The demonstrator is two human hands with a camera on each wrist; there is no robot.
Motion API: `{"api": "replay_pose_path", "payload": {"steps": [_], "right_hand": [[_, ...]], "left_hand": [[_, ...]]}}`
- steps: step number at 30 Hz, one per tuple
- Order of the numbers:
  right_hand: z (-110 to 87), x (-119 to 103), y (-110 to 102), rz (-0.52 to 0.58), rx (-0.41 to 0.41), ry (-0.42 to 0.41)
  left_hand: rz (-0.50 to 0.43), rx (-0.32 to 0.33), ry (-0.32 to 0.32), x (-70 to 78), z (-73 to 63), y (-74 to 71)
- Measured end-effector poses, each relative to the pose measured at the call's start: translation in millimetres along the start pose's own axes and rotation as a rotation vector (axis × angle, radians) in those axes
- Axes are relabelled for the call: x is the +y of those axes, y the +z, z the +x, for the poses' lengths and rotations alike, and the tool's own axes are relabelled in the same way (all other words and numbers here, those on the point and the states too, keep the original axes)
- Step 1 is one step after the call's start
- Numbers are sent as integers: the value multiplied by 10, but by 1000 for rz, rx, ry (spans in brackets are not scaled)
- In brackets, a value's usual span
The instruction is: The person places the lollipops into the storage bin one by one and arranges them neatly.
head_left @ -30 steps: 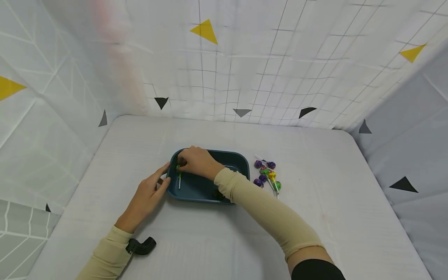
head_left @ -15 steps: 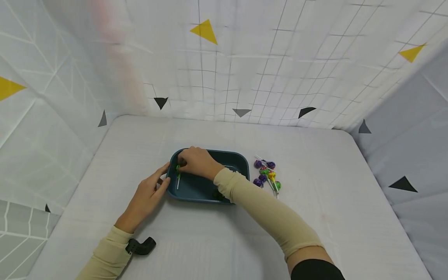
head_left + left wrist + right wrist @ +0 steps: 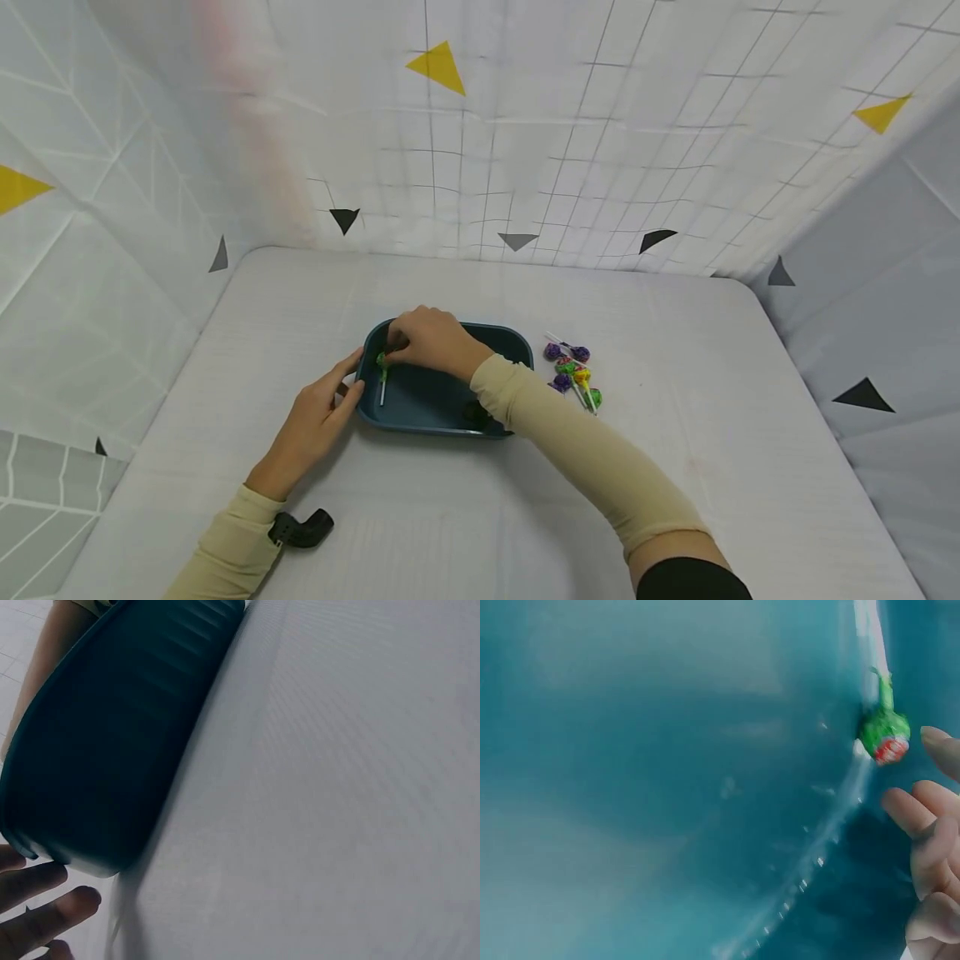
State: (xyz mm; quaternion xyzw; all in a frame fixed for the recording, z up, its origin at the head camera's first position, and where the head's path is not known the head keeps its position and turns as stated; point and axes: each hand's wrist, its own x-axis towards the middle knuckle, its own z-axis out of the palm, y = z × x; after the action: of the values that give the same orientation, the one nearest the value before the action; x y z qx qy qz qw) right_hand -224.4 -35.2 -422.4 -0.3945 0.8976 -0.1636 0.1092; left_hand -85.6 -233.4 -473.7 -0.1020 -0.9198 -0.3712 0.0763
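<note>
Right grip [image 3: 437, 340] has drawn off the green lollipop [image 3: 886, 736]

The table [image 3: 420, 517] bears a teal tray [image 3: 427, 410]; the left grip [image 3: 315, 418], fingers parted, touches its end. The right grip is apart and empty. Other lollipops [image 3: 582, 377] lie right of the tray, the green lollipop inside, at the left.

Both the left hand [image 3: 315, 417] and the right hand [image 3: 435, 340] are bare. Behind the left hand, a pale beige sleeve [image 3: 225, 546] of thin, plain cloth fits close to the forearm, with light creases. At that cuff sits a black wrist device [image 3: 302, 530], smooth and curved, jutting out on the side towards the right arm. Behind the right hand runs a matching beige sleeve [image 3: 592, 450], bunched at the wrist and ending in a hemmed edge. Farther back, beyond a short bare stretch, black cloth [image 3: 693, 579] covers the arm.
</note>
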Motion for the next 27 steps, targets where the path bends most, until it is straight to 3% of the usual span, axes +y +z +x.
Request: {"api": "replay_pose_path", "payload": {"steps": [11, 19, 27], "right_hand": [[-202, 74, -210, -20, -16, -36], [-455, 95, -353, 16, -6, -72], [-720, 212, -499, 45, 16, -55]], "left_hand": [[5, 9, 7, -23, 2, 14], [10, 11, 7, -12, -11, 11], [9, 16, 8, -10, -14, 11]]}}
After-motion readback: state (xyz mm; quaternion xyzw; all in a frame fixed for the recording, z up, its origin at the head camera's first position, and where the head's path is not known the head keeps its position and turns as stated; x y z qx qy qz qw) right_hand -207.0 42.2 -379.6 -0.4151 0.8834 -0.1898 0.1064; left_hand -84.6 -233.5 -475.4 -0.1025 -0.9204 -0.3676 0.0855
